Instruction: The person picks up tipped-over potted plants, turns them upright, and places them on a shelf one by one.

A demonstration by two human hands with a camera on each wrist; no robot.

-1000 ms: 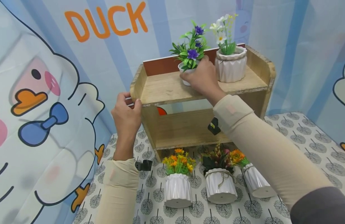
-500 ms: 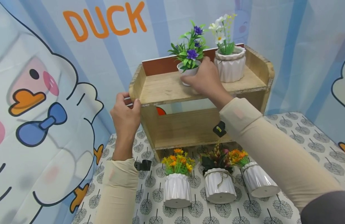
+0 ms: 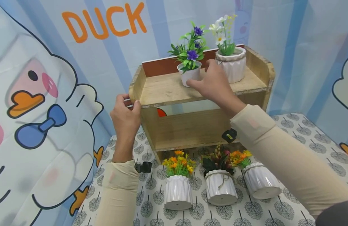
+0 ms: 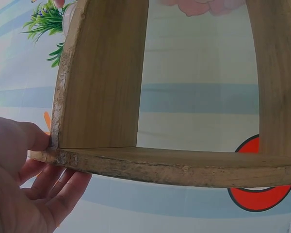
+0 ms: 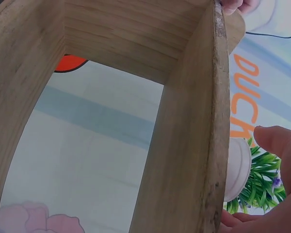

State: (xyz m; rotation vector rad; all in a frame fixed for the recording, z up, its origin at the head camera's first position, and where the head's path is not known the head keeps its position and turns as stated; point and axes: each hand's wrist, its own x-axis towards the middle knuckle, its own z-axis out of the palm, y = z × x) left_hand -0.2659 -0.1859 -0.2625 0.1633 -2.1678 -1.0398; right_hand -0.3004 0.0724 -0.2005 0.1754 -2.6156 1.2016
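In the head view my left hand (image 3: 125, 118) grips the left end of a two-tier wooden shelf (image 3: 162, 89). Its thumb lies at the front corner and its fingers wrap behind, as the left wrist view also shows. On the top board stands a small white pot with purple flowers (image 3: 188, 78), upright. My right hand (image 3: 214, 82) is just right of that pot, thumb and fingers spread apart, holding nothing. Close behind the right hand stands a larger ribbed white pot with white daisies (image 3: 233, 67).
On the tree-patterned cloth (image 3: 151, 197) before the shelf lie a pot of orange and yellow flowers (image 3: 178, 191), a twine-tied pot with dark leaves (image 3: 221, 187) and another orange-flowered pot (image 3: 261, 180). A duck-print curtain (image 3: 168, 18) hangs behind.
My right hand has let go of the purple-flower pot and drawn slightly right, its fingers spreading. The pot stays on the top board. My left hand keeps its grip on the shelf.
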